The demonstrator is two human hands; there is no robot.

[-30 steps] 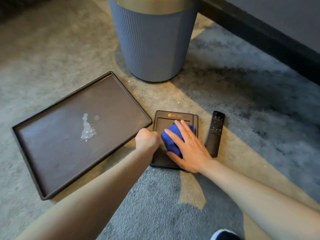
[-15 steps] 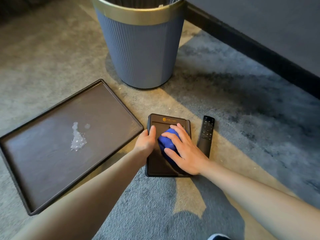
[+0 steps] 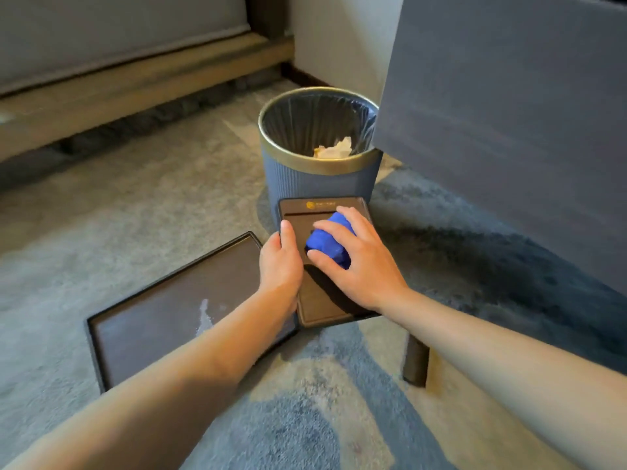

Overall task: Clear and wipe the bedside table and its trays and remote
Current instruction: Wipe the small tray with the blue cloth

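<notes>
My left hand [image 3: 280, 262] grips the left edge of the small dark brown tray [image 3: 322, 206], which has a gold logo at its far end. The tray looks raised off the carpet, in front of the bin. My right hand [image 3: 366, 266] presses a bunched blue cloth [image 3: 327, 244] onto the tray's recessed middle. The large dark tray [image 3: 152, 320] lies on the carpet to the left, with a white smear [image 3: 203, 317] on it, partly under my left forearm. Only the end of the black remote [image 3: 415, 364] shows, below my right forearm.
A grey ribbed bin [image 3: 315, 184] with a gold rim and a black liner stands just behind the small tray and holds crumpled paper. A tall dark grey panel [image 3: 509, 130] rises at the right. A low wooden ledge [image 3: 135, 83] runs along the back left. Grey carpet covers the floor.
The small tray has come up off the carpet and moved toward the bin, held in my left hand. My right hand keeps the cloth on it. The view has tilted up.
</notes>
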